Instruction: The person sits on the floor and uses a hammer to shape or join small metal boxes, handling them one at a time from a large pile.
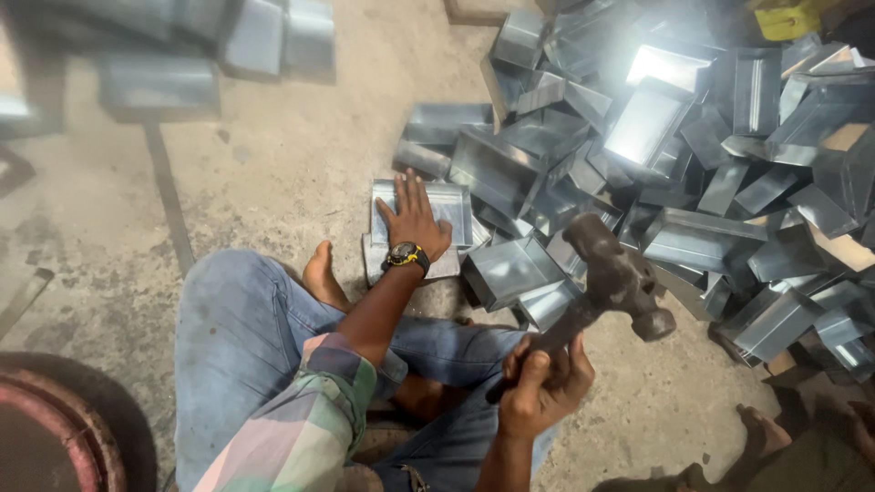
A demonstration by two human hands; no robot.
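Left hand (415, 219) flat on shiny metal tray (447, 202); right hand (540, 384) grips hammer (612, 278).

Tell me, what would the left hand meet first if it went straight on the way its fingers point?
Probably the pile of metal boxes just beyond the flat metal piece under the left hand; depth is unclear.

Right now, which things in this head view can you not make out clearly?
- Metal piece under the left hand: the palm covers its middle.
- Hammer in the right hand: the fingers hide the end of the handle, and the head is blurred.
- Stacked metal boxes at top left: blurred, cut by the edge.
- Pile of boxes: glare washes out the top ones.
- Second person's foot: the rest is cut off at bottom right.
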